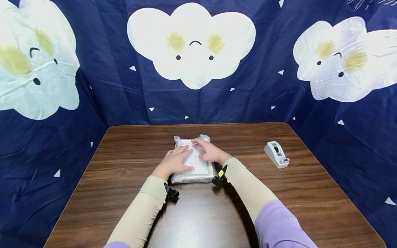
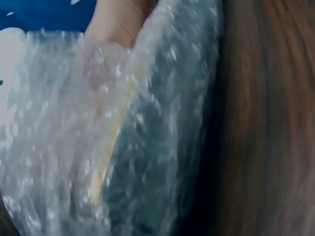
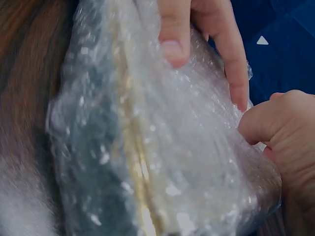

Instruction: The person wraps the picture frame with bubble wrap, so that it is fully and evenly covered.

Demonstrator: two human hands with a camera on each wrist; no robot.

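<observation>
A flat rectangular picture frame [image 1: 198, 167] with a pale face and gold edging lies wrapped in bubble wrap [image 3: 197, 147] on the wooden table. My left hand [image 1: 175, 160] rests on its left part, fingers spread. From the right, my right hand [image 1: 211, 150] reaches over the far part, its fingers bent loosely and thumb apart. In the right wrist view, the two hands' fingertips come close together on the wrap. Clear bubble wrap [image 2: 54, 128] fills much of the left wrist view, with part of a hand [image 2: 118, 22] behind it.
A white tape dispenser [image 1: 277, 154] stands at the right side of the brown wooden table [image 1: 130, 165]. Navy cloth [image 1: 108, 86] with white clouds hangs behind the table and along both sides.
</observation>
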